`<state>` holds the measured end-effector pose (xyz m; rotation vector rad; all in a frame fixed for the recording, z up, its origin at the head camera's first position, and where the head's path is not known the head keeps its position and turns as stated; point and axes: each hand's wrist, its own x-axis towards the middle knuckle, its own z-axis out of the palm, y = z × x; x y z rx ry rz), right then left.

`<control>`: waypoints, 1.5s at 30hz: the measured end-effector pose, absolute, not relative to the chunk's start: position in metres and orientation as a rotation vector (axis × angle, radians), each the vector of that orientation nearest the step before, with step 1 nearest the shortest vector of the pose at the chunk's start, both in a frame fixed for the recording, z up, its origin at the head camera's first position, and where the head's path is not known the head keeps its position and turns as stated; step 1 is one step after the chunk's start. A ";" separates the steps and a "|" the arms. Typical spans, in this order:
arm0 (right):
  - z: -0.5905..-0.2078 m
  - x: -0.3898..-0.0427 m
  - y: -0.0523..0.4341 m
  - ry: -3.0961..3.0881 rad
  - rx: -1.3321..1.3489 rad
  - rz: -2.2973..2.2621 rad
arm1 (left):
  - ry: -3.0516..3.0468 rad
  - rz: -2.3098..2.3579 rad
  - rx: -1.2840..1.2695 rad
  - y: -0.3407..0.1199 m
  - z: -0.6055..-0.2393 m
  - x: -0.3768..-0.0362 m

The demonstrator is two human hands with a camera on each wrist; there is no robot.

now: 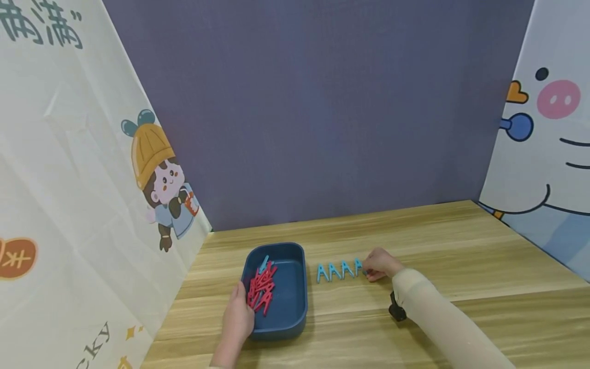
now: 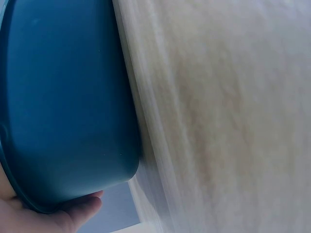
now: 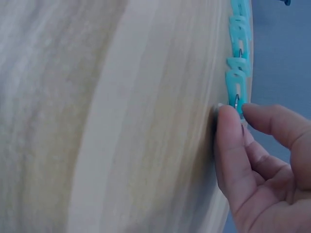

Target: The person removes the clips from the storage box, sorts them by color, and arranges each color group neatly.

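Observation:
A dark blue tray (image 1: 291, 294) sits on the wooden table and holds a pile of red clothespins (image 1: 261, 288) with one light blue clip (image 1: 264, 264) at its far end. My left hand (image 1: 239, 302) grips the tray's near left rim; in the left wrist view a finger (image 2: 73, 213) curls under the tray wall (image 2: 63, 97). Right of the tray, several light blue clips (image 1: 338, 270) stand in a row. My right hand (image 1: 372, 271) is at the row's right end, pinching the last blue clip (image 3: 236, 102) between thumb and forefinger (image 3: 228, 131).
A purple wall closes the back; cartoon-printed panels stand at the left (image 1: 156, 184) and right (image 1: 548, 154). The wooden table (image 1: 461, 246) stretches bare to the right and toward the back. A black wrist camera (image 1: 396, 310) hangs under my right forearm.

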<state>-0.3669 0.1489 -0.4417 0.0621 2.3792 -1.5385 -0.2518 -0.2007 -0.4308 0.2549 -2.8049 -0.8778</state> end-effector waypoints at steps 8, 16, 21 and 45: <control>-0.430 -0.377 0.156 2.414 0.007 -1.540 | -2.804 -0.890 0.261 -0.200 -0.430 -0.252; -0.406 -0.384 0.154 2.359 -0.104 -1.587 | -2.806 -0.881 0.266 -0.201 -0.432 -0.253; -0.395 -0.389 0.146 2.381 -0.163 -1.583 | -2.794 -0.875 0.256 -0.201 -0.433 -0.252; -0.367 -0.392 0.082 2.238 -0.331 -1.691 | -2.783 -0.902 0.275 -0.199 -0.433 -0.252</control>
